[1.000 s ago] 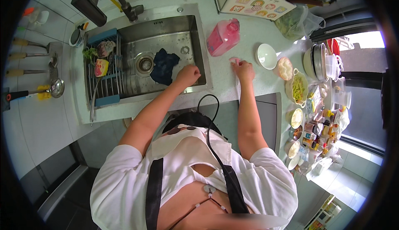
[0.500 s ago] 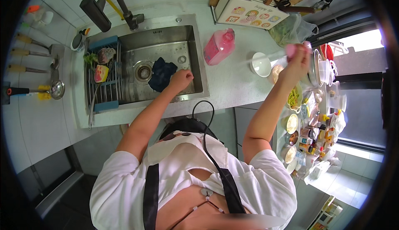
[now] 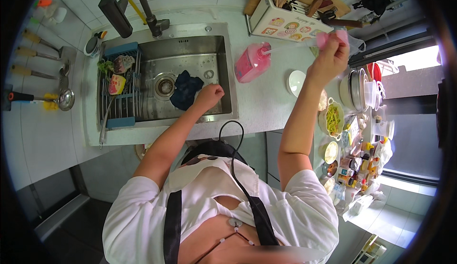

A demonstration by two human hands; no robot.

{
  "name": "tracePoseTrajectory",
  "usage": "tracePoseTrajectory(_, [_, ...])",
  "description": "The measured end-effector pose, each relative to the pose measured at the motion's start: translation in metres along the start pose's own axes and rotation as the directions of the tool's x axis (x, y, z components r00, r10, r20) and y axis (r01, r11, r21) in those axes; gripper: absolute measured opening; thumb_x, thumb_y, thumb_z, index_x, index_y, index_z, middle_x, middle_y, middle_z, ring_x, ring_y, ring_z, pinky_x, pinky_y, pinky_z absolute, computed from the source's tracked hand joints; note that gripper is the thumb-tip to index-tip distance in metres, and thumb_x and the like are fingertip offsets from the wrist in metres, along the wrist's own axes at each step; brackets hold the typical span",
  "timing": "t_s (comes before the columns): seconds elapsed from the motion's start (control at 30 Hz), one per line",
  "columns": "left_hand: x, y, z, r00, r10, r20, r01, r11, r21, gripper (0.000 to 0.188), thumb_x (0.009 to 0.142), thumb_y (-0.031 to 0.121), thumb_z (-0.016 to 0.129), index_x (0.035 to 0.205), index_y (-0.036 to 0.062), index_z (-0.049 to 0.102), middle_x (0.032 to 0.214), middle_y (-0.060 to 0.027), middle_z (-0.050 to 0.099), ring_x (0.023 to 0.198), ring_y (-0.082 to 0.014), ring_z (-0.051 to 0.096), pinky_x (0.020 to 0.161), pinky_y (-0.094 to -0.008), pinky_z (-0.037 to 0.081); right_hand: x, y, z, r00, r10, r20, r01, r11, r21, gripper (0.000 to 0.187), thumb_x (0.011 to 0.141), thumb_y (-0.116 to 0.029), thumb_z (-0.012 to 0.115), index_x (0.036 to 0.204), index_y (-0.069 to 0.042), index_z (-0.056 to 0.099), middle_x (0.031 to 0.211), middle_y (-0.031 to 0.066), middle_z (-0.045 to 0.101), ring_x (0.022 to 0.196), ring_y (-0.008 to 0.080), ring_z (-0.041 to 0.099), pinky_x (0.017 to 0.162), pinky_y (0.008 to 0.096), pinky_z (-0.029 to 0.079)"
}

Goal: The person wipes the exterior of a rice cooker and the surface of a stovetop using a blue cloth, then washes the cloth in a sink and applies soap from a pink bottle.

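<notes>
In my right hand (image 3: 328, 59), raised over the right part of the counter, is a pink pump top (image 3: 326, 40). Its long pale tube (image 3: 293, 48) stretches left, and the tube's end is at the mouth of a clear bottle of pink liquid (image 3: 252, 64), which stands right of the sink. My left hand (image 3: 209, 97) is curled closed above the sink's near right part, and anything inside its fingers is hidden. Beside it, a dark blue cloth (image 3: 185, 90) lies crumpled on the sink floor, next to the drain (image 3: 164, 86).
A drying rack (image 3: 126, 109) with a sponge spans the left of the steel sink (image 3: 226, 73). The faucet (image 3: 143, 6) stands behind. A white bowl (image 3: 296, 83) is near my right forearm. A utensil holder (image 3: 288, 23), several food bowls and bottles line the back and right.
My right hand has moved up and slightly left with the pump top. The tube's end has come to the bottle's mouth. My left hand has hardly moved.
</notes>
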State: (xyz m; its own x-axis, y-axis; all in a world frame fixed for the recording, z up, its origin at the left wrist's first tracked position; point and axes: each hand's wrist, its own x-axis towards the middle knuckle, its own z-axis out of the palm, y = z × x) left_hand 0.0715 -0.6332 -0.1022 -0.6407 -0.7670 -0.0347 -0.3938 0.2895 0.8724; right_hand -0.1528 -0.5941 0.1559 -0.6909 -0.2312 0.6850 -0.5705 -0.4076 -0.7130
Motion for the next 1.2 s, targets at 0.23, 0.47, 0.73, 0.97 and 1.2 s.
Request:
tracePoseTrajectory(0.23, [0.024,0.022,0.004,0.996,-0.026,-0.086,0.019,0.996,-0.087,0.029,0.073,0.017,0.067,0.096,0.0029,0.057,0.084,-0.0119,0.058,0.074,-0.0221,0.057,0.067,-0.0341,0.047,-0.052,0.090,0.002,0.897,0.164,0.411,-0.050,0.961,-0.273,0.010,0.081,-0.011,0.058,0.087,-0.003,0.059,0.075,-0.0010,0.055,0.064,0.0065,0.048,0.059,0.0205,0.041])
tracePoseTrajectory(0.47, [0.063,0.081,-0.010,0.954,0.199,-0.224,-0.205,0.979,-0.003,0.070,0.069,0.020,0.071,0.127,0.0046,0.036,0.124,-0.0176,0.041,0.114,-0.0302,0.041,0.094,-0.0365,0.036,-0.081,0.108,-0.015,0.695,0.370,0.616,-0.223,0.926,-0.305,0.019,0.079,-0.009,0.060,0.098,-0.004,0.060,0.082,-0.0024,0.055,0.071,0.0062,0.046,0.064,0.0183,0.039])
tracePoseTrajectory(0.73, [0.092,0.100,0.007,0.939,0.315,-0.141,-0.326,0.943,-0.066,0.088,0.056,0.027,0.079,0.127,0.0016,0.034,0.125,-0.0193,0.039,0.114,-0.0353,0.041,0.096,-0.0395,0.036,-0.057,0.088,-0.021,0.505,0.375,0.777,-0.170,0.926,-0.336,0.033,0.072,-0.005,0.067,0.104,-0.003,0.058,0.084,-0.0008,0.055,0.065,0.0088,0.048,0.064,0.0212,0.042])
tracePoseTrajectory(0.97, [0.091,0.114,0.001,0.949,0.270,-0.161,-0.286,0.954,-0.089,0.079,0.057,0.021,0.079,0.125,0.0104,0.038,0.118,-0.0157,0.042,0.111,-0.0321,0.044,0.092,-0.0376,0.039,-0.072,0.076,-0.008,0.657,0.513,0.552,-0.035,0.752,-0.658,0.041,0.066,-0.009,0.072,0.105,-0.003,0.057,0.094,0.0095,0.055,0.066,0.0160,0.052,0.061,0.0259,0.045])
tracePoseTrajectory(1.2, [0.088,0.114,0.005,0.945,0.257,-0.202,-0.263,0.965,-0.004,0.081,0.056,0.028,0.079,0.124,0.0109,0.039,0.117,-0.0157,0.043,0.110,-0.0336,0.044,0.091,-0.0400,0.038,-0.063,0.083,-0.018,0.580,0.423,0.696,-0.198,0.902,-0.384,0.048,0.064,-0.020,0.075,0.105,-0.003,0.056,0.093,0.0104,0.056,0.069,0.0199,0.054,0.064,0.0304,0.046])
